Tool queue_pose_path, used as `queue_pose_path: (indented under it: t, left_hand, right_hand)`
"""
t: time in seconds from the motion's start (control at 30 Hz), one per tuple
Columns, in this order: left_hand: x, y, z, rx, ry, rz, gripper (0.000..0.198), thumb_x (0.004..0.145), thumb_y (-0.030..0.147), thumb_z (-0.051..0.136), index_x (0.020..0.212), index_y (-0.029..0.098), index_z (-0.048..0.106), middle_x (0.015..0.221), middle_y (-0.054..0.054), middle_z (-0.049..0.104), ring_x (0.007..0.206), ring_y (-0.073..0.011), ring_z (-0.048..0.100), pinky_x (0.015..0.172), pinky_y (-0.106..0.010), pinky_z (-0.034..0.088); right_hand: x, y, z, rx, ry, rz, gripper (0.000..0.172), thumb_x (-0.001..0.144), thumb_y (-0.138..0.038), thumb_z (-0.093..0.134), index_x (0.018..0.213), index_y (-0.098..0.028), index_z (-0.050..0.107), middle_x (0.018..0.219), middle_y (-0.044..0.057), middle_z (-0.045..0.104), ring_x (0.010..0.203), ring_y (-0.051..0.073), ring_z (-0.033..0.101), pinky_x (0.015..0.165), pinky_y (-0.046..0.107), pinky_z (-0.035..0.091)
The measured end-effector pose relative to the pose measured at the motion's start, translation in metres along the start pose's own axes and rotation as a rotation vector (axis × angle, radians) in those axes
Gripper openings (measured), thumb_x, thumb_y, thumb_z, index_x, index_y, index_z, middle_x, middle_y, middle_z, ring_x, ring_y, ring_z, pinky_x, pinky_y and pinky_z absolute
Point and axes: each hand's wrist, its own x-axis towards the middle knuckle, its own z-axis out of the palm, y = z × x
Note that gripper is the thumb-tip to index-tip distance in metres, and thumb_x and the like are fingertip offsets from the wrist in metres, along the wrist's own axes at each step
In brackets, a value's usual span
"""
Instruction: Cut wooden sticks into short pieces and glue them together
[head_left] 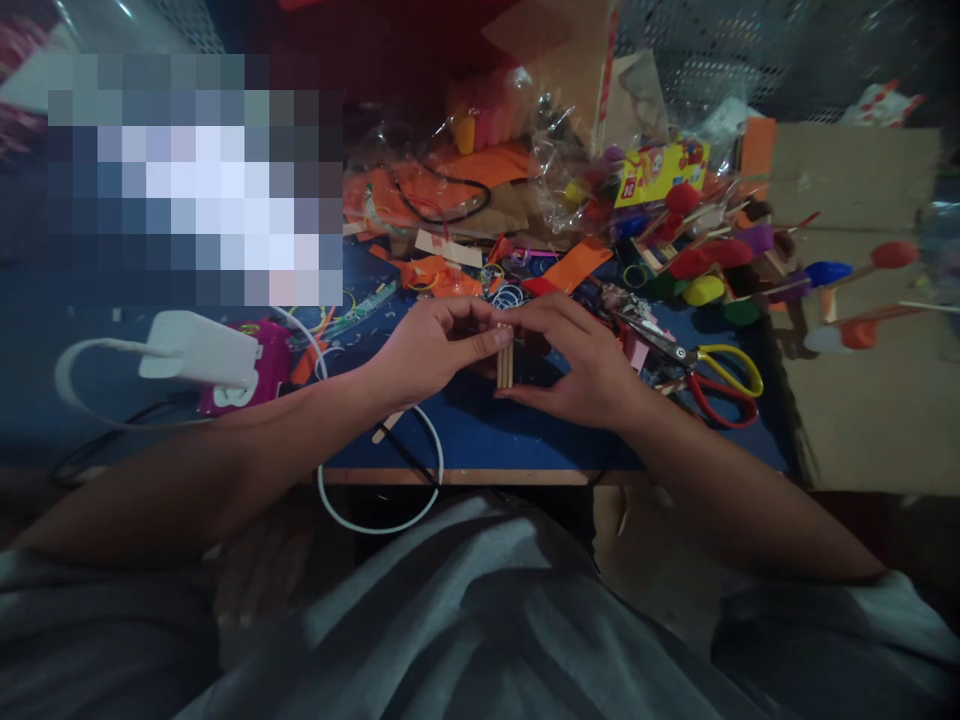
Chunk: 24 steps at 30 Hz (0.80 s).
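Both hands meet over the blue table around a small bundle of wooden craft sticks [505, 366], held upright with the ends level. My left hand [435, 345] pinches its upper part between thumb and fingers. From the other side, my right hand [577, 355] wraps it, the fingers across the top and the thumb at the lower end. Part of the bundle is hidden behind the fingers. A loose craft stick [388, 427] lies below my left hand. Scissors with yellow and red handles [701, 375] rest just right of my right hand.
A white charger [202, 350] sits in a magenta power socket [274, 350] at left, its white cable [441, 450] looping over the table edge. Orange scraps [577, 265] and rubber bands [508, 297] lie behind the hands. Coloured clay pieces on sticks [731, 250] crowd the right, beside cardboard [862, 400].
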Motion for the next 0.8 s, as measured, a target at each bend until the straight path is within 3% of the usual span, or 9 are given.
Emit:
queue_pose_path:
  t: [0.17,0.43,0.8]
  left_hand:
    - [-0.0005,-0.0020,-0.0002,-0.031,0.018,-0.006,0.058,0.060,0.049,0.116,0.093,0.015,0.081,0.083,0.000,0.077,0.076,-0.0144,0.075,0.073,-0.027,0.070]
    - [0.0003,-0.0025,-0.0024,0.010,-0.004,0.010,0.055,0.060,0.045,0.116,0.089,0.015,0.080,0.079,0.002,0.070,0.074,-0.0121,0.067,0.068,-0.024,0.063]
    - [0.0004,-0.0031,-0.0035,0.071,0.003,0.036,0.054,0.063,0.049,0.114,0.088,0.015,0.080,0.079,0.002,0.068,0.074,-0.0127,0.064,0.070,-0.027,0.062]
  right_hand:
    - [-0.0011,-0.0001,0.0007,-0.018,-0.014,0.010,0.073,0.099,-0.055,0.090,0.162,-0.027,0.066,0.134,0.015,0.077,0.119,0.034,0.076,0.100,0.051,0.070]
    - [-0.0022,0.0003,-0.0001,-0.016,-0.057,0.054,0.075,0.097,-0.059,0.090,0.160,-0.027,0.066,0.135,0.015,0.077,0.120,0.035,0.076,0.102,0.054,0.069]
    - [0.0011,-0.0031,-0.0008,0.008,-0.061,0.023,0.077,0.097,-0.050,0.093,0.163,-0.026,0.063,0.137,0.016,0.077,0.123,0.035,0.075,0.105,0.053,0.067]
